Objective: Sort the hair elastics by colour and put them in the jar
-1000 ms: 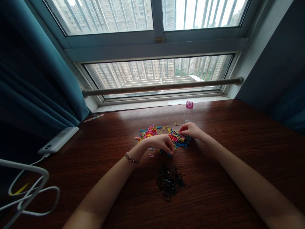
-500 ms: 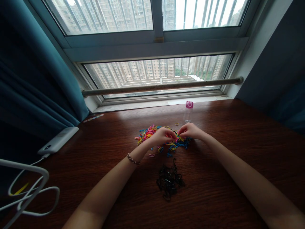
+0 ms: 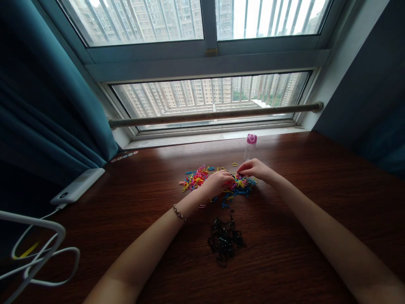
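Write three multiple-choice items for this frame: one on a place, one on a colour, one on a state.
1. Where does the black pile of bands lie relative to the mixed-colour pile?
A. Nearer the person
B. Against the window
C. On the power bank

2. What colour is the cap of the small bottle?
A. Green
B. Pink
C. Black

3. How do the two hands stand?
A. Both flat on bare wood
B. Both lifted high
C. Both down in the coloured bands

Answers: 1 A, it sits between the forearms, below the coloured pile. 2 B, the cap shows pink by the window sill. 3 C, the left hand and right hand have fingertips at the pile, seemingly pinching.
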`<state>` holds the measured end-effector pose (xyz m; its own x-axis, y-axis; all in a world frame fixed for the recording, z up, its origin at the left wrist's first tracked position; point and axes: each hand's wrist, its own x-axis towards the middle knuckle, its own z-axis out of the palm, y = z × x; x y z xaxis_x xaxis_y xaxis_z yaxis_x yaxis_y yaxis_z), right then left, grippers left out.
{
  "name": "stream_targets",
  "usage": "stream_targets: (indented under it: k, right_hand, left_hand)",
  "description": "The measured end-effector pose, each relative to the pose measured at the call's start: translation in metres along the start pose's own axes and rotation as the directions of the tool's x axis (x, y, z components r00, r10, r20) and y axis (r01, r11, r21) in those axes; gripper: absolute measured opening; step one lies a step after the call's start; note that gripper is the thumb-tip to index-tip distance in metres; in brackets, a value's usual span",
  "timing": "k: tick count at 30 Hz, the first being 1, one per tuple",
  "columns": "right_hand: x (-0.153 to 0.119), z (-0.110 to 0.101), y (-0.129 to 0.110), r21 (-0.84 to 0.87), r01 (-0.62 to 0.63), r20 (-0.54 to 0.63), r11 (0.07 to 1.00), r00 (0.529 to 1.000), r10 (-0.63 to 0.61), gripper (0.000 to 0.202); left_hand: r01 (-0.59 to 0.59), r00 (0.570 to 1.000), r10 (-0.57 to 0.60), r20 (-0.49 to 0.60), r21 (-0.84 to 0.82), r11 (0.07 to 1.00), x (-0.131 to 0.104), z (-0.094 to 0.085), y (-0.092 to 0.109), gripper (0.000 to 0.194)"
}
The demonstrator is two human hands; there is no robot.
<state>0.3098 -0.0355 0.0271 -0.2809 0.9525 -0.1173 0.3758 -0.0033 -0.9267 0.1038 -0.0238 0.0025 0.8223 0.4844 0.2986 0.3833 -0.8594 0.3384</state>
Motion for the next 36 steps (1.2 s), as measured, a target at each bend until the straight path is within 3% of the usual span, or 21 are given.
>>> stream_targets:
  k: [11,19,23,27,30,34,36]
  right_hand:
    - [-0.004,-0.002,-0.004,0.085,0.024,0.009,0.996,1.0,-0.025,0.022]
    - [-0.005,0.0,-0.005,0.039,0.04,0.02,0.998,0.999,-0.041,0.02]
    - [-0.008,-0.004,-0.009,0.028,0.014,0.032,1.0,0.999,-0.015,0.02]
    - [-0.021,-0.008,-0.024,0.053,-0.066,0.177,0.996,0.983,0.056,0.02]
    - [-0.034,-0.002,-0.042,0.015,-0.063,0.36,0.998,0.932,0.053,0.02]
    - [-0.048,0.019,-0.06,-0.182,0.135,0.547,0.974,0.837,-0.014,0.02]
    - [-0.054,0.03,-0.063,-0.309,0.231,0.558,0.922,0.83,-0.021,0.021]
  left_hand:
    - [-0.007,1.0,0.007,-0.004,0.025,1.0,-0.001,0.003,-0.002,0.017]
    - [-0.021,1.0,0.02,0.017,0.058,0.998,-0.001,0.002,0.0,0.015]
    - [0.006,1.0,-0.006,-0.005,-0.003,1.0,-0.001,0.001,0.001,0.012]
    - [0.092,0.992,-0.105,-0.073,-0.162,0.982,-0.001,-0.004,0.003,0.009]
    - [0.189,0.973,-0.218,-0.074,-0.283,0.94,0.0,-0.01,0.005,0.007]
    - [0.23,0.961,-0.272,-0.049,-0.408,0.883,0.0,-0.013,0.004,0.006]
    - [0.225,0.962,-0.271,-0.038,-0.451,0.864,0.001,-0.011,0.001,0.011]
